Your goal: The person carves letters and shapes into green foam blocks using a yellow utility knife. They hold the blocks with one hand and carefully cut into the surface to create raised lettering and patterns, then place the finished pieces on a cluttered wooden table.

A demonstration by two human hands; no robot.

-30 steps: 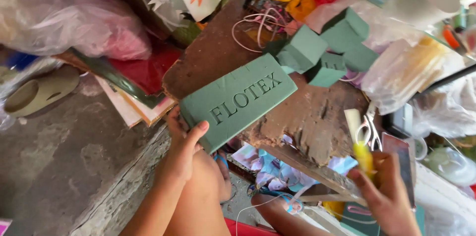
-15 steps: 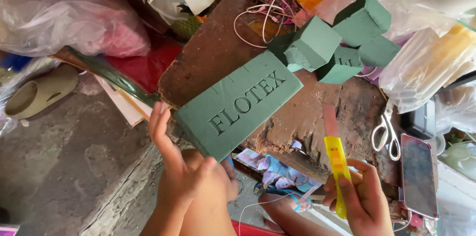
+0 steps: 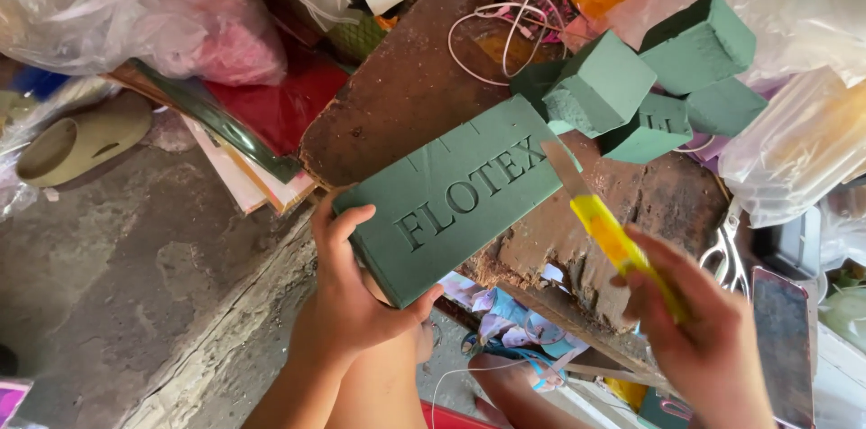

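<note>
Your left hand (image 3: pixel 347 298) grips the near end of the green foam brick (image 3: pixel 456 199) lying on the worn brown table (image 3: pixel 406 86), while your right hand (image 3: pixel 708 339) is closed around a yellow-handled knife (image 3: pixel 600 217) whose blade rests against the brick's far end.

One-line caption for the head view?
Left hand steadies green floral-foam brick; right hand sets yellow-handled knife against it.

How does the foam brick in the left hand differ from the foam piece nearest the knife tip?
The foam brick is long, flat and gripped by the left hand; the cut foam block is short, chunky and lies loose on the board. The brick bears stamped lettering; the block's faces look plain. Both are dark green.
</note>
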